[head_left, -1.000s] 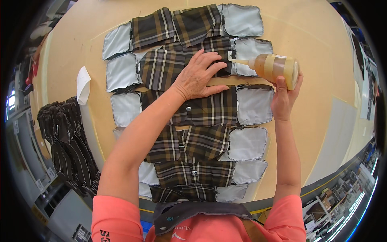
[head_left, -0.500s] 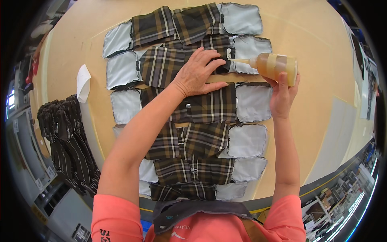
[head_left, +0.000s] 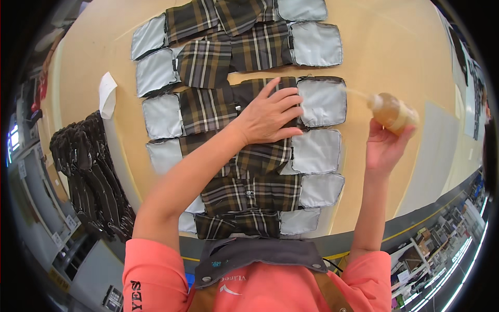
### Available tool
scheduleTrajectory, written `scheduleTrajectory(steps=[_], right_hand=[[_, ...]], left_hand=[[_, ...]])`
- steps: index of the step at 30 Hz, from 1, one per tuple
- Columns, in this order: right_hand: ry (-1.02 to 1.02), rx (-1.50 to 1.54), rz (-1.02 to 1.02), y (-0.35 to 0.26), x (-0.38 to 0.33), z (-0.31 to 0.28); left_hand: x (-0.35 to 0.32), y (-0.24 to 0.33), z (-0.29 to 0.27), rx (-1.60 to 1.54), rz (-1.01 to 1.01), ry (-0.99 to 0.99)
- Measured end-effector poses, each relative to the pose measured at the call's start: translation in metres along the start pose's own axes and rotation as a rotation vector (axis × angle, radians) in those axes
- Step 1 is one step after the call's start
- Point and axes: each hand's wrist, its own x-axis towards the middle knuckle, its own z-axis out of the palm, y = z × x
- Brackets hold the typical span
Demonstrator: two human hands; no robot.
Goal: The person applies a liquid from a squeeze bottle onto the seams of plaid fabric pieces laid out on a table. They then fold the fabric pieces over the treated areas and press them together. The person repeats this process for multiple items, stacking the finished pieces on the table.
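Note:
Several rows of dark plaid fabric pieces (head_left: 208, 106) lie on the tan table, with pale grey-white pocket-like panels (head_left: 322, 101) at their ends. My left hand (head_left: 273, 112) rests with spread fingers on the plaid piece in the third row, its fingertips near the right-hand panel. Off to the right of the rows, my right hand (head_left: 387, 148) grips a squeeze bottle (head_left: 393, 113). The bottle is translucent and amber, with a long thin nozzle pointing left toward that panel, apart from the cloth. Part of the plaid is hidden under my left hand and forearm.
A bundle of dark striped fabric (head_left: 91, 174) hangs at the table's left edge. Near it stands a curled white paper piece (head_left: 107, 95). A grey strip (head_left: 434, 156) lies along the right side of the table (head_left: 384, 47). Shelving with goods shows at lower right.
My left hand has moved down from the second row to the third. My right hand has drawn the bottle right and down, away from the cloth. The rows sit higher in view.

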Motion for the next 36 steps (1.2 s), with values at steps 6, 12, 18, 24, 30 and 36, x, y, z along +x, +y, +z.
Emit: scheduleTrajectory(steps=[6, 12, 18, 24, 30, 36], right_hand=[[-0.108, -0.433, -0.132, 0.042, -0.022, -0.008], [-0.129, -0.531, -0.152, 0.062, -0.02, -0.006], [-0.157, -0.494, -0.124, 0.056, -0.027, 0.005], [-0.238, -0.665, -0.176, 0.053, -0.029, 0.002], [-0.218, -0.633, -0.24, 0.058, -0.019, 0.005], [-0.204, -0.603, -0.207, 0.055, -0.024, 0.001]], left_hand=[[-0.037, -0.002, 0.006, 0.005, -0.105, 0.026], [-0.042, -0.002, 0.012, -0.018, -0.127, 0.042], [-0.042, -0.003, 0.012, -0.037, -0.132, 0.05], [-0.042, -0.004, 0.012, -0.036, -0.124, 0.064], [-0.042, -0.004, 0.011, -0.033, -0.119, 0.068], [-0.043, -0.003, 0.011, -0.034, -0.116, 0.072]])
